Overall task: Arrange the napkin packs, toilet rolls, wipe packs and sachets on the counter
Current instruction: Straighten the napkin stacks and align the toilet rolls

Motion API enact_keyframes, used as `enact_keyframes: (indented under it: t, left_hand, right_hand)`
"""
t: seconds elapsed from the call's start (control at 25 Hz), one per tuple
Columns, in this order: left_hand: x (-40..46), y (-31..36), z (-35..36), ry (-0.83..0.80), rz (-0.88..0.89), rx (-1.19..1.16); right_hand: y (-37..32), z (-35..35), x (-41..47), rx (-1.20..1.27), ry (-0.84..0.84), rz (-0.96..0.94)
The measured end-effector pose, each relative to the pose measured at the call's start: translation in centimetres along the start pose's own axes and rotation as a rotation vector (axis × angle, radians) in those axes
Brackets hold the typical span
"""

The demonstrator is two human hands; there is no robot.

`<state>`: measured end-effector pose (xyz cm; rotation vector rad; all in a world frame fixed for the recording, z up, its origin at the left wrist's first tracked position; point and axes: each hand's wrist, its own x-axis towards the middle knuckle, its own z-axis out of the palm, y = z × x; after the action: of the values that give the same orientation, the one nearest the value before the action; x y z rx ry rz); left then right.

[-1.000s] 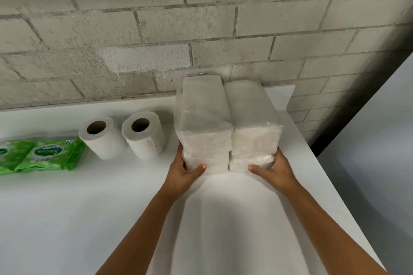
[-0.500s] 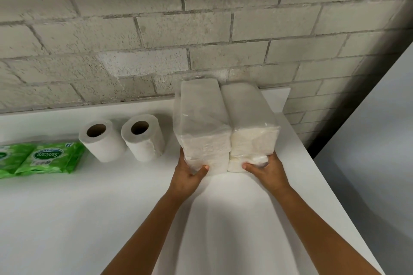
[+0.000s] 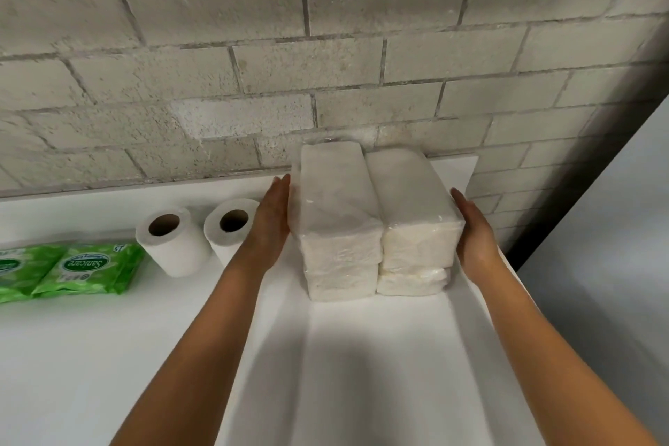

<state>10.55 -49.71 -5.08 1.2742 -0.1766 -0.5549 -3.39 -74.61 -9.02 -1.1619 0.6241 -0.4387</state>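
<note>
Several white napkin packs (image 3: 376,224) in clear wrap stand in two stacks side by side at the back right of the white counter (image 3: 362,355), against the block wall. My left hand (image 3: 269,224) lies flat with straight fingers against the left side of the stacks. My right hand (image 3: 474,235) presses flat against their right side. Two toilet rolls (image 3: 173,239) (image 3: 228,228) stand upright just left of my left hand. Two green wipe packs (image 3: 87,268) lie at the left edge of the view. No sachets are in view.
A grey block wall (image 3: 325,47) runs along the back of the counter. The counter's right edge (image 3: 506,264) falls off just beside my right hand, with grey floor (image 3: 597,282) below.
Both hands have left the front lower corners of the napkin stacks and moved up to their left and right sides. The stacks sit a little closer to the wall.
</note>
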Motion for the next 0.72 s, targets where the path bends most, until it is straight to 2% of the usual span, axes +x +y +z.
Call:
enact_keyframes:
  t: [0.12,0.28,0.56,0.72]
  left_hand:
    - [0.8,-0.2,1.6,-0.135,-0.058,0.07]
    - [1.8,-0.7,1.8,-0.193,-0.077,0.097]
    - [1.6,-1.4,1.7,-0.094,-0.031,-0.122]
    - [0.9,-1.8,2.0,-0.074,-0.09,-0.1]
  right_hand:
    - [-1.0,1.1,0.7,-0.047,-0.062,0.148]
    - [-0.1,1.2,1.5,-0.067,-0.03,0.145]
    - [-0.8,0.9,2.2,-0.098,-0.158,0.16]
    - [-1.1,1.6,2.1,-0.161,-0.161,0.174]
